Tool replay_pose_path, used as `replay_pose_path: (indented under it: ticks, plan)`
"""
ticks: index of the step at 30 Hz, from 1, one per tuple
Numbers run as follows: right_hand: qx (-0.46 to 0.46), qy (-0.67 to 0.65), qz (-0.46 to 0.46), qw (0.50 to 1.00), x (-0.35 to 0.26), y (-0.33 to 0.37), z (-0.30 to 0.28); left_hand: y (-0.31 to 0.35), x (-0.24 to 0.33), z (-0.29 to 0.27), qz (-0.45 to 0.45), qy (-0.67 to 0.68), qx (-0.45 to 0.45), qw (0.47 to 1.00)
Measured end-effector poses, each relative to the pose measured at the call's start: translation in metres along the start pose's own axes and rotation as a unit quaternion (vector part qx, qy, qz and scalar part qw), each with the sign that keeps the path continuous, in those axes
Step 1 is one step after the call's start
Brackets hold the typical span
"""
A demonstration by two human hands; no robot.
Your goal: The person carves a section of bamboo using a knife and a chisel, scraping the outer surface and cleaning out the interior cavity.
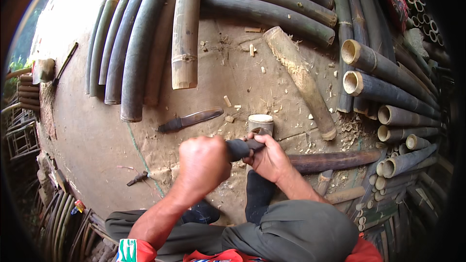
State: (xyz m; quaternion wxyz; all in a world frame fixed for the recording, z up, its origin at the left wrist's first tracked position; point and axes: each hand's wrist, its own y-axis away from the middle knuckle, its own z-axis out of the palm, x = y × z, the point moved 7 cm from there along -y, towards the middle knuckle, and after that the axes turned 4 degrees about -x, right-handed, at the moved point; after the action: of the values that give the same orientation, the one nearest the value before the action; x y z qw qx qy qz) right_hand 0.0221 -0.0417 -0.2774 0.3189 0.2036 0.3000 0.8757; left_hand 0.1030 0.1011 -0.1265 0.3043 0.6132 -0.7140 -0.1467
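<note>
My left hand (204, 162) is closed in a fist around the dark wrapped handle (238, 149) of a knife-like tool. Its short dark blade points right and reaches my right hand (272, 161). The fingers of that hand pinch around the blade end, thumb on top, and partly cover it. Just beyond them stands a short upright bamboo piece (261, 125) with a pale cut top and a dark opening in its side. Its lower part is hidden behind my hands. A long knife (191, 119) lies on the ground ahead of my left hand.
Long bamboo poles (160, 34) lie at the far left, with more poles (272, 0) across the back. A peeled bamboo length (303, 82) lies right of centre, near a stack of cut tubes (393, 85). A small tool (138, 178) and scattered chips lie on the ground.
</note>
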Motion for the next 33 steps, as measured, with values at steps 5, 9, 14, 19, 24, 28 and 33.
replay_pose_path:
  ticks: [5, 9, 14, 19, 24, 28, 33]
  plan:
    - [0.026, 0.012, -0.004, 1.000, 0.018, 0.011, -0.019, 0.028, -0.018, 0.051, -0.005, 0.101, 0.032, 0.994]
    - [0.112, 0.312, 0.092, 0.939, 0.020, -0.001, 0.002, 0.080, -0.064, 0.157, -0.223, 0.408, -0.100, 0.880]
    - [0.005, 0.055, -0.006, 0.998, 0.012, -0.002, 0.006, 0.009, -0.035, 0.032, -0.111, 0.084, -0.076, 0.987]
    - [-0.020, -0.052, -0.026, 0.998, 0.023, 0.006, -0.005, 0.010, -0.010, 0.026, 0.062, -0.026, 0.074, 0.995]
    - [0.117, 0.262, 0.038, 0.957, 0.022, -0.010, 0.007, 0.065, -0.079, 0.149, -0.195, 0.396, -0.077, 0.894]
    - [-0.012, 0.064, -0.024, 0.998, 0.011, -0.011, 0.010, 0.010, -0.048, 0.044, -0.161, 0.110, -0.116, 0.974]
    - [-0.006, -0.115, -0.037, 0.993, 0.019, 0.010, -0.002, -0.005, 0.047, -0.004, 0.158, -0.200, 0.089, 0.963]
